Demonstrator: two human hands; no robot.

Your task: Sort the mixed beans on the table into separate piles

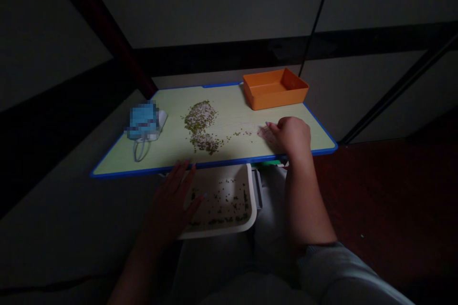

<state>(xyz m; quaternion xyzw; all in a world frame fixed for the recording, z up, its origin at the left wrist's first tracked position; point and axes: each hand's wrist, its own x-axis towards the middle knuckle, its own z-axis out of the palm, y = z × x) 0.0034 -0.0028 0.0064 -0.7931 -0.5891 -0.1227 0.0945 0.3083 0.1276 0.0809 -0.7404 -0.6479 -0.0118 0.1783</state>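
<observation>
I am spreading my left grip [168,205] wide over the left rim of a white tray [214,234]; my right grip [291,136] is curling narrow on the table [229,116], touching a pale scrap [266,133], but I cannot tell if it is holding this; the larger part of the green and pale grains [200,126] is lying on the table, and a smaller part of green grains [222,202] is lying in the white tray; an orange tray [265,97] is standing at the far edge.

Left hand [168,200] splayed — right hand [291,136] curled

Dim light — deep shadow at bowed edges
</observation>
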